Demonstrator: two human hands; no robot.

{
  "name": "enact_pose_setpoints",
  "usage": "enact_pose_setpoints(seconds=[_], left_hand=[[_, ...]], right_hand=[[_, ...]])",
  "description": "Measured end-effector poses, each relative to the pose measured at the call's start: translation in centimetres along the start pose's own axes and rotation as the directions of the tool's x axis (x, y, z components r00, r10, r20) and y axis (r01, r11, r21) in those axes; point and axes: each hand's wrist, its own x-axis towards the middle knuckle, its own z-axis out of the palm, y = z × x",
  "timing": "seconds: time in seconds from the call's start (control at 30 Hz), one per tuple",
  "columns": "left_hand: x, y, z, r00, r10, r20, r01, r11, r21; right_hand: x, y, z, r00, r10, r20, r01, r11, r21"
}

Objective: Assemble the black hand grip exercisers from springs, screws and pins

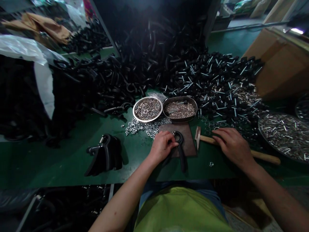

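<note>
My left hand (162, 146) pinches a black plastic clamp (181, 151) by its ring end. The clamp's long handle points toward me, and its ring rests over a brown square plate (189, 141). My right hand (233, 145) is above the wooden handle of a hammer (264, 157), fingers stretched left and thumb apart from the forefinger. Its fingertips are beside several thin metal rings (218, 125). The hammer's metal head (197, 137) lies just right of the plate. A single nut (211, 164) sits on the green tabletop (145, 169).
Behind the plate stand a round bowl (135, 113) and an oval tin (196, 111) of small metal parts, with loose nuts (135, 126) in front. Black parts (145, 67) and knobs with bolts (217, 77) pile up behind. Stacked black clamps (107, 153) stand left; a pin tray (285, 135) is right.
</note>
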Motion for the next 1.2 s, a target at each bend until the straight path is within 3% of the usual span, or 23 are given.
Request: enact_pose_setpoints(seconds=[0.23,0.4,0.53,0.63,0.73,0.83,0.9,0.93,1.0,1.07,1.2], left_hand=[[1.3,-1.4,0.5,0.954,-0.236,0.187,0.278,0.929,-0.243],[1.7,-2.0,0.8,0.922,-0.254,0.292,0.355,0.855,-0.378],[1.9,-1.8,0.8,0.909,-0.275,0.314,0.38,0.856,-0.351],[1.3,-0.8,0.2,0.935,-0.283,0.214,0.327,0.921,-0.211],[-0.9,0.8,-0.2,0.969,-0.239,-0.054,0.24,0.971,0.012],[-4.0,1.8,0.0,0.942,-0.209,-0.262,0.256,0.953,0.16],[-5.7,1.9,0.5,0.94,-0.245,-0.238,0.288,0.944,0.163],[-6.3,1.8,0.7,0.943,-0.272,-0.192,0.302,0.941,0.153],[-7.0,1.5,1.2,0.944,-0.31,-0.113,0.324,0.936,0.137],[-7.1,1.3,1.4,0.945,-0.313,-0.093,0.324,0.936,0.138],[-6.8,1.1,1.4,0.951,-0.29,-0.107,0.303,0.943,0.14]], right_hand=[[-2.8,2.6,0.4,0.99,0.0,0.141,0.023,0.986,-0.163],[-3.8,3.4,1.5,0.982,-0.011,0.19,0.049,0.979,-0.199],[-3.6,2.6,1.4,0.979,0.025,0.201,0.025,0.969,-0.246],[-2.7,0.4,-0.5,0.977,0.097,0.192,-0.065,0.984,-0.165],[-1.9,-3.1,-3.3,0.972,0.148,0.183,-0.178,0.97,0.164],[-1.7,-6.3,-4.7,0.978,0.199,0.064,-0.206,0.87,0.448],[-1.7,-7.7,-4.3,0.989,0.151,-0.005,-0.131,0.872,0.472],[-1.5,-8.2,-3.9,0.996,0.091,0.014,-0.088,0.896,0.436],[-1.0,-8.6,-3.3,0.987,-0.048,0.151,-0.005,0.943,0.333],[-0.4,-8.9,-3.2,0.965,-0.095,0.246,0.027,0.964,0.264],[0.0,-8.9,-3.7,0.998,-0.03,0.064,0.01,0.958,0.285]])
